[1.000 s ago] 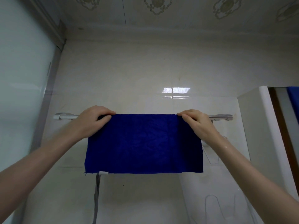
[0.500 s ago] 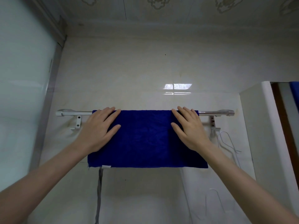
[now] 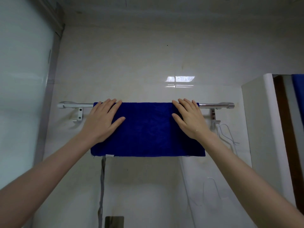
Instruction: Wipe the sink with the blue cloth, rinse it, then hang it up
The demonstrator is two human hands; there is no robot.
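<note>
Head view: nearest, both forearms reach up; the left hand [image 3: 102, 122] and right hand [image 3: 190, 120] lie flat, fingers extended and slightly spread, gripping nothing, pressed on the blue cloth [image 3: 148, 129]. It drapes over the towel rail [image 3: 212, 105] on the far tiled wall [image 3: 148, 55]. Hanging looks essentially done; only letting go remains.

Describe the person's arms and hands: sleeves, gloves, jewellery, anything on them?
Both forearms are bare as far as the frame shows, no sleeves in view. The left hand and right hand wear no gloves, rings or watch. Small water droplets glisten on both hands.
</note>
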